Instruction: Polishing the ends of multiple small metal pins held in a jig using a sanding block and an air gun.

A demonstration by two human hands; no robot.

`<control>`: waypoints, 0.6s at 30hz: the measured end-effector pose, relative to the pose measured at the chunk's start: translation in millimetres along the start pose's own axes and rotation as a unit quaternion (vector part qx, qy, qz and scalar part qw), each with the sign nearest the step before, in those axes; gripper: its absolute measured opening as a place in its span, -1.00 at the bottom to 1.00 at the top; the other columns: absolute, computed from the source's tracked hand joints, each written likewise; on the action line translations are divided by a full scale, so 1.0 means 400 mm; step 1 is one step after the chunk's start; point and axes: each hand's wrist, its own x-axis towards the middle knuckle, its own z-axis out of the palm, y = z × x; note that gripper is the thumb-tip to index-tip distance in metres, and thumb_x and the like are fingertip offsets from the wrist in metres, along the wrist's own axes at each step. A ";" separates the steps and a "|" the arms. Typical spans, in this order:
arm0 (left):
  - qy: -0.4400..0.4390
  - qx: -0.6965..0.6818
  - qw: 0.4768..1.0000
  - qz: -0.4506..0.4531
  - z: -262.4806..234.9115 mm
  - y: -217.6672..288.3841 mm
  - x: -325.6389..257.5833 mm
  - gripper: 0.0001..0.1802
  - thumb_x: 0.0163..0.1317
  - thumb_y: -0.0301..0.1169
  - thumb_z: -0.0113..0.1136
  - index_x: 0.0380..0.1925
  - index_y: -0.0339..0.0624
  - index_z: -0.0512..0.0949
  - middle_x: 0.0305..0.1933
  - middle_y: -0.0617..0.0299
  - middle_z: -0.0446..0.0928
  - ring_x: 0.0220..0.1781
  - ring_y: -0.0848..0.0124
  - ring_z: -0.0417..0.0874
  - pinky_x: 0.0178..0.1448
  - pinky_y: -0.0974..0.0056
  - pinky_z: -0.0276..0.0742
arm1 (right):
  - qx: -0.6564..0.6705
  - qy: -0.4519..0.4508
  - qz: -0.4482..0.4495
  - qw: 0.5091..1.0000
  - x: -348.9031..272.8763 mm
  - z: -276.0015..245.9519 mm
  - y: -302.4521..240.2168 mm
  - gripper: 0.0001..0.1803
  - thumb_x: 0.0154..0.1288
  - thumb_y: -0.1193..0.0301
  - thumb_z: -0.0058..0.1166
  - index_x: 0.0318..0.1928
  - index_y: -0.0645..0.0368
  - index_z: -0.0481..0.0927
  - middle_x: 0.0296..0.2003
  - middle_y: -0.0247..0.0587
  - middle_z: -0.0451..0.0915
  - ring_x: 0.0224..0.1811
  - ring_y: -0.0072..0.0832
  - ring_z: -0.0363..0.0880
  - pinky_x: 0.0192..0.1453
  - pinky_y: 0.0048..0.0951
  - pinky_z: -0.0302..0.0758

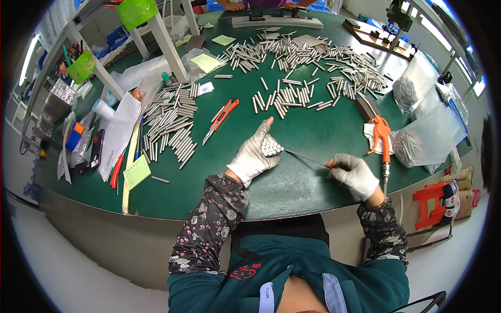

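My left hand [249, 161], in a white glove with bare fingertips, is closed around a bundle of short metal pins [270, 146] whose round ends face up. In my right hand [357, 175], also gloved, a thin dark rod-like tool [307, 159] is pinched near its reddish end. Its far tip reaches the right edge of the bundle; whether it touches a pin I cannot tell. Beyond my hands, loose metal pins [284, 96] lie scattered on the green table [229, 195]. A further heap of pins [169, 117] spreads to the left.
A red utility knife [221, 120] lies left of my hands with its blade out. An orange air gun [381, 136] with a hose is at right, beside plastic bags of pins [412, 143]. Papers [122, 128] and a red pen-like tool [117, 171] are at left. Another person's hand [234, 6] shows at the far edge.
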 end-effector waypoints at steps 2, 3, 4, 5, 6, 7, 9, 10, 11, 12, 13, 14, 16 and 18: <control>-0.002 -0.015 1.000 -0.007 0.005 0.010 0.001 -0.16 -0.21 -0.66 0.26 0.18 -0.16 0.19 -0.31 0.38 0.39 -0.31 0.62 0.41 -0.15 0.52 0.37 | -0.260 0.080 -0.125 0.954 -0.011 0.028 0.000 -0.70 0.04 0.57 -0.05 -0.17 0.06 0.55 -0.51 -0.13 0.55 -0.52 -0.25 0.53 -0.41 -0.33 0.47; -0.006 -0.028 0.999 -0.015 0.006 0.018 0.001 -0.26 -0.20 -0.66 0.26 0.11 -0.18 0.28 -0.32 0.38 0.40 -0.32 0.62 0.42 -0.15 0.51 0.38 | -0.381 0.060 -0.155 0.910 -0.022 0.031 -0.014 -0.62 0.02 0.55 -0.05 -0.08 -0.01 0.52 -0.56 -0.15 0.55 -0.51 -0.19 0.52 -0.43 -0.28 0.46; -0.004 -0.029 0.999 -0.014 0.005 0.027 0.000 -0.26 -0.20 -0.66 0.26 0.11 -0.18 0.28 -0.32 0.38 0.40 -0.32 0.62 0.42 -0.15 0.51 0.38 | -0.411 0.025 -0.153 0.898 -0.029 0.035 -0.023 -0.58 0.01 0.54 -0.04 -0.04 -0.02 0.50 -0.58 -0.17 0.54 -0.54 -0.21 0.52 -0.45 -0.28 0.45; -0.021 -0.047 0.998 -0.039 0.002 0.036 0.000 -0.36 -0.18 -0.66 0.25 0.01 -0.19 0.33 -0.33 0.38 0.41 -0.32 0.63 0.42 -0.15 0.51 0.38 | -0.440 -0.009 -0.151 0.885 -0.035 0.038 -0.027 -0.53 0.00 0.52 -0.03 0.01 -0.03 0.48 -0.61 -0.19 0.52 -0.57 -0.22 0.51 -0.46 -0.28 0.44; -0.038 -0.064 0.995 -0.064 0.001 0.040 -0.001 -0.46 -0.16 -0.66 0.25 -0.09 -0.20 0.37 -0.33 0.38 0.41 -0.32 0.64 0.43 -0.15 0.51 0.38 | -0.441 -0.010 -0.152 0.885 -0.040 0.043 -0.028 -0.53 0.00 0.52 -0.03 0.01 -0.03 0.48 -0.61 -0.19 0.52 -0.57 -0.22 0.51 -0.46 -0.28 0.44; -0.036 -0.065 0.995 -0.063 0.000 0.041 -0.001 -0.46 -0.16 -0.66 0.25 -0.09 -0.20 0.37 -0.33 0.38 0.41 -0.32 0.64 0.43 -0.15 0.51 0.38 | -0.436 0.041 -0.168 0.883 -0.046 0.048 -0.031 -0.49 -0.01 0.52 -0.02 0.06 -0.04 0.44 -0.63 -0.21 0.51 -0.60 -0.24 0.50 -0.49 -0.28 0.43; -0.026 -0.035 0.998 -0.049 0.000 0.040 -0.003 -0.55 -0.14 -0.66 0.24 -0.17 -0.18 0.38 -0.33 0.39 0.42 -0.31 0.64 0.43 -0.14 0.51 0.39 | -0.430 0.091 -0.185 0.879 -0.050 0.061 -0.047 -0.43 -0.02 0.51 -0.01 0.11 -0.05 0.40 -0.65 -0.23 0.49 -0.63 -0.26 0.48 -0.51 -0.28 0.42; -0.026 -0.037 0.998 -0.049 0.002 0.043 -0.004 -0.55 -0.14 -0.66 0.24 -0.17 -0.18 0.38 -0.33 0.39 0.42 -0.31 0.64 0.43 -0.14 0.51 0.39 | -0.407 0.125 -0.223 0.877 -0.051 0.073 -0.059 -0.39 -0.04 0.51 0.00 0.14 -0.05 0.37 -0.67 -0.25 0.47 -0.65 -0.28 0.47 -0.53 -0.29 0.41; -0.027 -0.062 0.996 -0.057 0.002 0.050 -0.006 -0.54 -0.14 -0.64 0.24 -0.16 -0.19 0.37 -0.30 0.36 0.42 -0.29 0.61 0.46 -0.11 0.51 0.40 | -0.384 0.159 -0.260 0.872 -0.052 0.087 -0.069 -0.35 -0.05 0.51 0.01 0.17 -0.06 0.33 -0.69 -0.26 0.45 -0.68 -0.31 0.45 -0.55 -0.30 0.40; -0.027 -0.087 0.994 -0.064 0.003 0.052 -0.007 -0.53 -0.15 -0.63 0.24 -0.15 -0.21 0.36 -0.27 0.33 0.42 -0.26 0.57 0.49 -0.08 0.50 0.42 | -0.410 0.139 -0.264 0.862 -0.056 0.104 -0.075 -0.34 -0.11 0.54 0.03 0.15 0.00 0.36 -0.69 -0.28 0.44 -0.68 -0.30 0.44 -0.57 -0.28 0.36; -0.028 -0.087 0.994 -0.064 0.003 0.050 -0.005 -0.53 -0.15 -0.63 0.24 -0.15 -0.21 0.36 -0.27 0.33 0.42 -0.26 0.57 0.49 -0.08 0.50 0.42 | -0.449 0.137 -0.284 0.836 -0.056 0.125 -0.079 -0.25 -0.13 0.48 0.06 0.22 -0.10 0.27 -0.67 -0.32 0.43 -0.70 -0.38 0.43 -0.59 -0.33 0.36; -0.028 -0.071 0.996 -0.052 0.003 0.045 -0.003 -0.54 -0.14 -0.62 0.24 -0.16 -0.21 0.36 -0.28 0.33 0.42 -0.27 0.57 0.49 -0.09 0.50 0.42 | -0.456 0.125 -0.285 0.834 -0.052 0.142 -0.074 -0.25 -0.13 0.47 0.05 0.21 -0.09 0.28 -0.67 -0.33 0.43 -0.69 -0.39 0.43 -0.59 -0.35 0.36; -0.027 -0.055 0.997 -0.040 0.002 0.041 -0.001 -0.56 -0.13 -0.62 0.23 -0.17 -0.20 0.36 -0.30 0.34 0.43 -0.28 0.57 0.49 -0.10 0.49 0.43 | -0.463 0.111 -0.286 0.832 -0.042 0.166 -0.062 -0.25 -0.14 0.47 0.05 0.21 -0.09 0.28 -0.66 -0.33 0.44 -0.68 -0.41 0.44 -0.60 -0.36 0.35; -0.039 -0.031 0.998 -0.041 0.000 0.039 0.000 -0.58 -0.11 -0.61 0.23 -0.19 -0.20 0.36 -0.35 0.35 0.44 -0.28 0.56 0.50 -0.12 0.48 0.45 | -0.469 0.098 -0.283 0.831 -0.034 0.179 -0.055 -0.22 -0.17 0.50 0.05 0.22 -0.06 0.28 -0.68 -0.31 0.42 -0.71 -0.38 0.41 -0.61 -0.36 0.31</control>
